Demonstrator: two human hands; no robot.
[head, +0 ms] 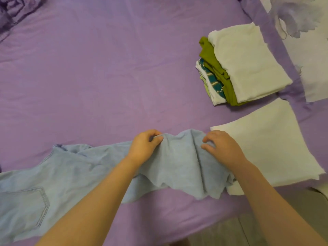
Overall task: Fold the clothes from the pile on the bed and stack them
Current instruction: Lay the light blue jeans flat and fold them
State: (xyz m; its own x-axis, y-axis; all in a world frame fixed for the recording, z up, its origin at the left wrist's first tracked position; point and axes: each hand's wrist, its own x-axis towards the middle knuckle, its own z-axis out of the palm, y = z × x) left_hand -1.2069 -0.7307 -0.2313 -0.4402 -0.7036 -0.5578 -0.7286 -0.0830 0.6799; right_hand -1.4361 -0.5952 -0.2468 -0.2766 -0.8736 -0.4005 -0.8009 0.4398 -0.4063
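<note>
1. A good share looks done — a stack of folded clothes [236, 68] sits on the bed [106, 68] well beyond the light blue jeans [74, 174] and to their right, with a white piece on top and green, teal-patterned and pale layers showing at its edge.
2. A single folded white garment [273, 144] lies apart from that stack, just right of the jeans; the jeans' leg end overlaps its near corner. It is not yet on the stack.
3. The jeans are the piece in hand and only partly laid out: waist and back pocket to the left, one leg bunched toward the right.
4. The left hand [144, 148] pinches a ridge of denim; the right hand [221, 148], beside it on the same leg, has curled fingers gathering the cloth.
5. No unfolded pile shows, so I judge little is left — though I cannot tell what lies out of view.
6. Beyond the jeans stretches a purple sheet; past the stack, a floral cover [305, 32].
</note>
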